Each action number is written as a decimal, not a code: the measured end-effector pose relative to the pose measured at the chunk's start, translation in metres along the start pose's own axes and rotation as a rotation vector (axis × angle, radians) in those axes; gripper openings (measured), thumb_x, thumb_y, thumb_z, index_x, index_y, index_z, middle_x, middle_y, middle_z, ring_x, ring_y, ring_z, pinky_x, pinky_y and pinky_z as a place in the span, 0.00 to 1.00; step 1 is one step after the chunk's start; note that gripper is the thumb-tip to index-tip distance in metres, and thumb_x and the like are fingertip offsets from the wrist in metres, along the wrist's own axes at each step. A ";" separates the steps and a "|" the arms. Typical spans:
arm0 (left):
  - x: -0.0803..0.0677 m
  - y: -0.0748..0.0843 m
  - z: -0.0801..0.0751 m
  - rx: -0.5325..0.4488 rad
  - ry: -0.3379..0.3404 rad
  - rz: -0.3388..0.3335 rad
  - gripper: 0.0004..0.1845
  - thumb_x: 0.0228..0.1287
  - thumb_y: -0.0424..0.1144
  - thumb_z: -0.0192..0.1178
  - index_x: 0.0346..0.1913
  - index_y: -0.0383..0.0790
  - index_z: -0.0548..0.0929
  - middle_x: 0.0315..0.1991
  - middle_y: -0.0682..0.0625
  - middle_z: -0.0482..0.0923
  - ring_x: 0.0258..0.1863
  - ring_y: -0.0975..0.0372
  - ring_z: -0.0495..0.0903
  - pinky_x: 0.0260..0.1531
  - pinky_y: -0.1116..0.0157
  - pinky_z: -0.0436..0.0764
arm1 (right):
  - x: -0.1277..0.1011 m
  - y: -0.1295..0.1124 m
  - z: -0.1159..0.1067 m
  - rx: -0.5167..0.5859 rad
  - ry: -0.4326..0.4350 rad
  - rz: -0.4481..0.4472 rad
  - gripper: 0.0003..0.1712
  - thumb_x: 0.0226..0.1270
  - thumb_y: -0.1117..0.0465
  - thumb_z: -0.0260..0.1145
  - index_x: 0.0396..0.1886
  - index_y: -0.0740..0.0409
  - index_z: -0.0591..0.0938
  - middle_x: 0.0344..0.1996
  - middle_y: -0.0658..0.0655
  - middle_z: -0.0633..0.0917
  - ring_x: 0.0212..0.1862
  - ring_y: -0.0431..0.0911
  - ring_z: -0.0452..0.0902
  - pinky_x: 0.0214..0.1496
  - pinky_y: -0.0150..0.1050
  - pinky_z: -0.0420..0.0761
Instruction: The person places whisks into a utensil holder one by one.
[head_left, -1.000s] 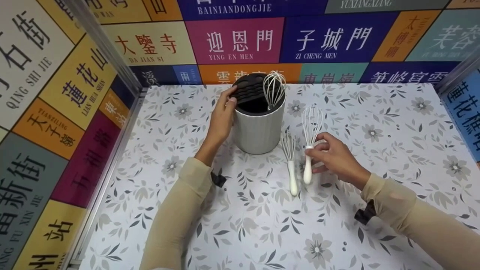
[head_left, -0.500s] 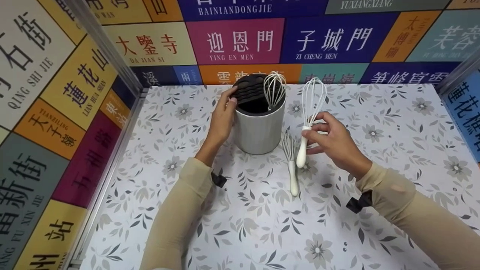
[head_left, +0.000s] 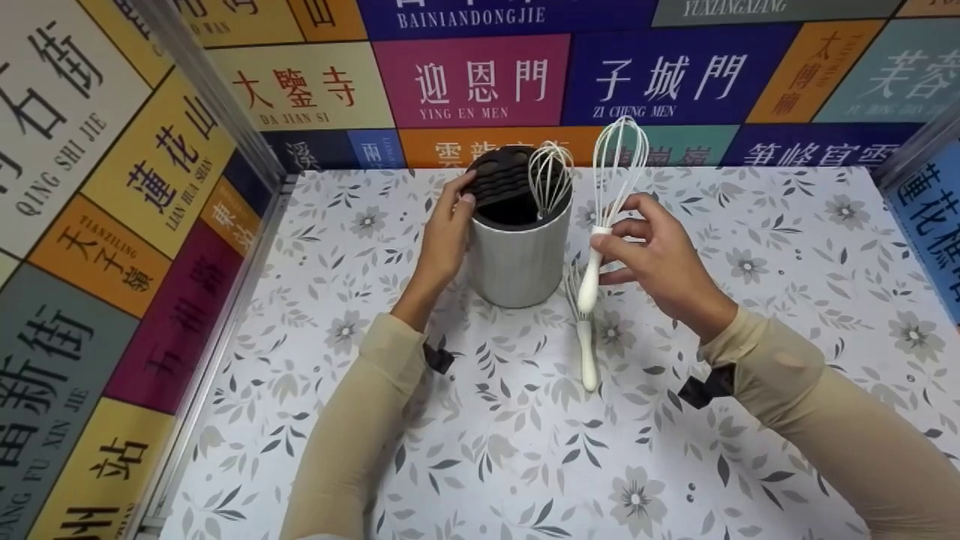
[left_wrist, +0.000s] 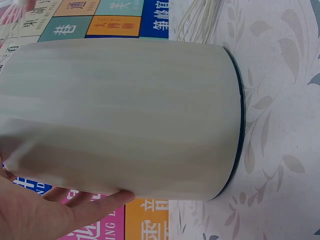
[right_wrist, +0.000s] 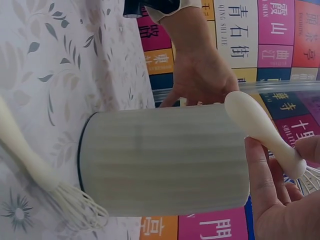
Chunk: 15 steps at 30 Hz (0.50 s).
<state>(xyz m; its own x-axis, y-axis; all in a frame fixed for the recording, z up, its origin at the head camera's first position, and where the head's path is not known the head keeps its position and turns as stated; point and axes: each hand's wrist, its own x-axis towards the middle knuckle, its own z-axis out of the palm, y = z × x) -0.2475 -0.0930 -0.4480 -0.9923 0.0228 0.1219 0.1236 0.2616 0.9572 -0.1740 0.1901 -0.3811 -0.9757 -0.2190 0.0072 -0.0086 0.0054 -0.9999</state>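
My right hand (head_left: pixel 654 259) pinches a white whisk (head_left: pixel 590 282) by the upper handle, wire loops up and handle slanting down. It is off the table, to the right of a grey utensil holder (head_left: pixel 517 266) with a black top. My left hand (head_left: pixel 444 244) rests against the holder's left side, thumb and index tips at the rim; its fingers look mostly straight in the left wrist view. A whisk with wire loops (head_left: pixel 551 176) stands in the holder's open section. Another whisk (head_left: pixel 587 356) lies on the table, its wires partly hidden behind the held one.
A floral cloth (head_left: pixel 637 450) covers the table. Colourful printed panels (head_left: pixel 469 82) rise behind it and along the left and right sides. The holder's black top has a ridged, slotted part (head_left: pixel 501 180) beside the opening.
My right hand has lifted the whisk from near the table, moving it up, away and slightly left towards the holder. My left hand, the holder and the lying whisk have stayed put.
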 end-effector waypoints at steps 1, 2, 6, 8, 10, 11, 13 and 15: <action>0.000 0.000 0.000 -0.001 0.000 -0.001 0.21 0.81 0.55 0.43 0.72 0.70 0.70 0.62 0.51 0.73 0.24 0.60 0.67 0.28 0.64 0.71 | 0.001 -0.002 0.002 0.005 -0.002 -0.004 0.22 0.69 0.64 0.70 0.55 0.62 0.70 0.35 0.58 0.83 0.35 0.51 0.87 0.37 0.52 0.88; 0.000 0.000 0.001 -0.003 0.000 0.000 0.21 0.81 0.55 0.43 0.72 0.70 0.70 0.61 0.51 0.73 0.24 0.61 0.67 0.28 0.64 0.71 | 0.002 -0.003 0.003 0.008 -0.002 -0.007 0.22 0.68 0.64 0.70 0.55 0.62 0.70 0.35 0.58 0.83 0.36 0.51 0.87 0.36 0.52 0.88; 0.000 0.000 0.001 0.004 0.000 0.008 0.21 0.81 0.56 0.42 0.72 0.69 0.70 0.60 0.50 0.74 0.24 0.61 0.66 0.28 0.64 0.71 | 0.005 -0.011 0.009 0.001 -0.003 -0.027 0.23 0.68 0.63 0.71 0.54 0.61 0.69 0.36 0.58 0.84 0.37 0.51 0.87 0.36 0.52 0.88; 0.000 0.000 0.001 0.007 -0.006 0.013 0.22 0.82 0.56 0.42 0.73 0.69 0.69 0.60 0.51 0.73 0.24 0.61 0.66 0.28 0.64 0.71 | 0.006 -0.016 0.012 0.001 -0.002 -0.043 0.23 0.68 0.63 0.71 0.54 0.61 0.69 0.36 0.59 0.84 0.37 0.51 0.87 0.36 0.52 0.88; 0.000 0.000 0.001 0.009 -0.010 0.018 0.22 0.82 0.56 0.41 0.73 0.69 0.69 0.61 0.51 0.73 0.24 0.61 0.65 0.28 0.65 0.70 | 0.008 -0.022 0.014 0.003 0.000 -0.062 0.24 0.67 0.64 0.72 0.55 0.62 0.68 0.36 0.59 0.84 0.37 0.51 0.88 0.36 0.52 0.88; -0.001 0.000 0.001 0.008 -0.011 0.020 0.22 0.82 0.55 0.41 0.73 0.68 0.68 0.60 0.51 0.73 0.24 0.61 0.65 0.28 0.65 0.70 | 0.009 -0.025 0.016 0.007 0.001 -0.070 0.24 0.67 0.64 0.72 0.55 0.62 0.69 0.36 0.59 0.84 0.37 0.51 0.88 0.37 0.51 0.88; -0.001 0.000 0.001 0.007 -0.010 0.017 0.22 0.82 0.55 0.41 0.73 0.68 0.69 0.57 0.51 0.73 0.24 0.61 0.65 0.27 0.65 0.70 | 0.012 -0.030 0.019 0.012 0.002 -0.083 0.24 0.67 0.65 0.72 0.55 0.61 0.69 0.36 0.60 0.84 0.37 0.51 0.88 0.37 0.51 0.88; -0.001 0.000 0.001 0.002 -0.007 0.013 0.22 0.82 0.55 0.41 0.73 0.68 0.69 0.52 0.49 0.74 0.24 0.61 0.65 0.26 0.65 0.70 | 0.015 -0.034 0.023 0.015 0.004 -0.095 0.23 0.66 0.65 0.72 0.55 0.60 0.70 0.36 0.60 0.84 0.38 0.52 0.88 0.38 0.50 0.88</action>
<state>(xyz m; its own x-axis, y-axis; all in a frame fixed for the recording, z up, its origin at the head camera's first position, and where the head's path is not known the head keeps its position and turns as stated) -0.2466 -0.0918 -0.4483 -0.9906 0.0327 0.1329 0.1368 0.2629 0.9551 -0.1831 0.1644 -0.3471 -0.9716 -0.2135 0.1016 -0.0976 -0.0293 -0.9948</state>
